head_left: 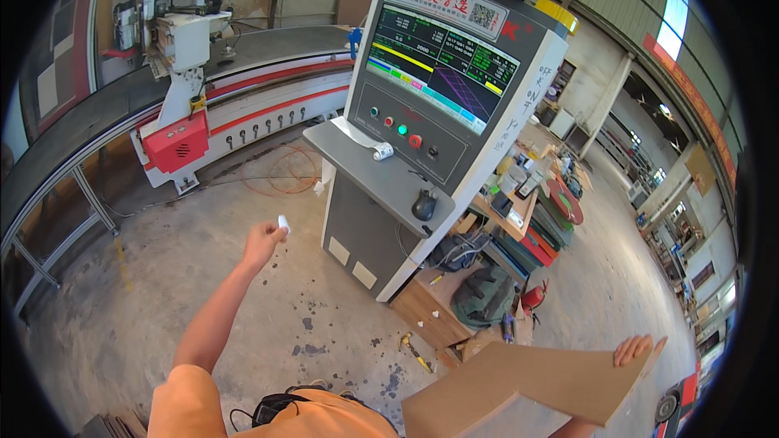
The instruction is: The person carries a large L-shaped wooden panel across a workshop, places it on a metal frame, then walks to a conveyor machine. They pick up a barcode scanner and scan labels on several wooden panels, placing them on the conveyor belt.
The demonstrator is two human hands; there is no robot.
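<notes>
Board (527, 385) sits gripped in your right hand (634, 350), only fingertips showing; your left hand (264, 242) pinches a small white object (283, 223), too small to identify.

Grey control console (381, 219), black mouse (423, 205), red-white machine (182, 134).

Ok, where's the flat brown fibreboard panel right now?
Head view, lower right: the flat brown fibreboard panel is gripped at its far edge by the right hand, below the grey control console.
</notes>
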